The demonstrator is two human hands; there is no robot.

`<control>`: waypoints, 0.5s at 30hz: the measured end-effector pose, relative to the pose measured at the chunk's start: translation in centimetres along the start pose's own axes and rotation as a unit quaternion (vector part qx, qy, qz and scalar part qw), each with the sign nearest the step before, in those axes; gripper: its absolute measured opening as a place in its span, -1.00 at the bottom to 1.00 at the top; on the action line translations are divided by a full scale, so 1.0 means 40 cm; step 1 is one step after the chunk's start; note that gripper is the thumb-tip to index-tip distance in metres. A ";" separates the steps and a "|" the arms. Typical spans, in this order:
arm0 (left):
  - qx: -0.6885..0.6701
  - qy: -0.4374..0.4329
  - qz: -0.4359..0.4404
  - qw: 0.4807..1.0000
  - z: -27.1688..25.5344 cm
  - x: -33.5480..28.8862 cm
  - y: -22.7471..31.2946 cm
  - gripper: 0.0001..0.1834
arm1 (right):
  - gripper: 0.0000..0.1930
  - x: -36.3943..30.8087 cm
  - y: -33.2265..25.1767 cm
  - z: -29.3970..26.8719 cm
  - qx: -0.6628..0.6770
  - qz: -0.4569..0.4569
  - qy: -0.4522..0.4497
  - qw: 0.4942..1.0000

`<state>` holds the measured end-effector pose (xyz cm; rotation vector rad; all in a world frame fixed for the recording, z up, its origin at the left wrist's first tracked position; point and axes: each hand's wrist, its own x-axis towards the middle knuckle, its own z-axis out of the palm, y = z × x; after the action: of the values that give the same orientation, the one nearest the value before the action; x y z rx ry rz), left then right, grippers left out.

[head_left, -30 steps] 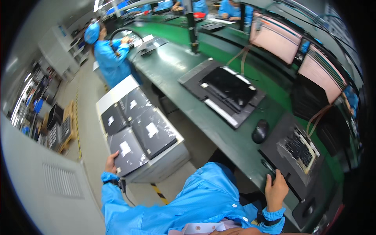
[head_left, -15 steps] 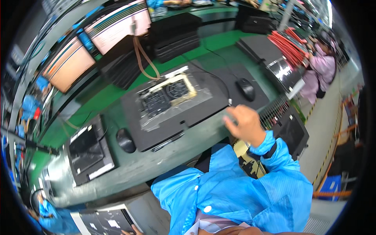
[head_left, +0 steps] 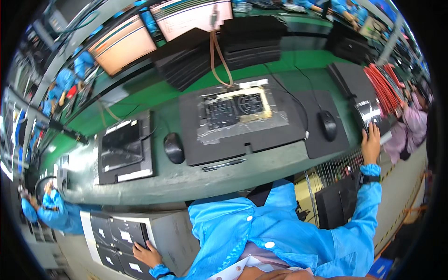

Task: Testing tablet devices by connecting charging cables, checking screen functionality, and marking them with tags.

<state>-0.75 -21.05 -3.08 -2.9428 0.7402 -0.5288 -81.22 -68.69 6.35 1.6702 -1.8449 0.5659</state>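
Head view, looking down over the bench: the wearer's right hand (head_left: 372, 144), near the bench's front edge half a second ago, has now moved out to the bench's right end and reached the near side of a glossy black flat panel (head_left: 369, 111) beside a stack of red-orange strips (head_left: 382, 88). Its fingers lie slightly apart on or against that panel; from here I cannot tell whether they are clamped on it. Left hand (head_left: 148, 255) is, as it was, down at the flat dark panels with white labels (head_left: 125, 235), laid out on a pale grey box (head_left: 170, 238) at the wearer's left; its fingers touch the edge of the nearest one, though whether they grip it I can't make out. So the two hands are now spread wide, each at a different panel, and the black slotted unit with a round grille (head_left: 221, 113), taped to a dark grey mat (head_left: 284, 133) between them, has neither on it. Judging by that, attention has shifted to the panels at either side.
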 end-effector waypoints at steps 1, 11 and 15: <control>0.022 -0.043 -0.022 0.999 -0.016 0.010 0.016 -0.34 | -0.53 -0.006 -0.002 0.006 -0.015 0.010 -0.002 1.000; -0.603 -0.348 0.252 0.672 -0.451 0.142 0.450 -0.49 | -0.53 0.022 -0.202 -0.204 0.179 -0.014 0.134 0.975; -0.732 -0.575 0.285 0.228 -0.498 0.113 0.742 -0.11 | -0.65 0.006 -0.430 -0.316 0.301 -0.322 0.166 0.882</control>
<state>-17.15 -48.88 12.84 0.6514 -1.0497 -1.6760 -62.48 -62.72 14.68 2.2521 -0.8063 1.1033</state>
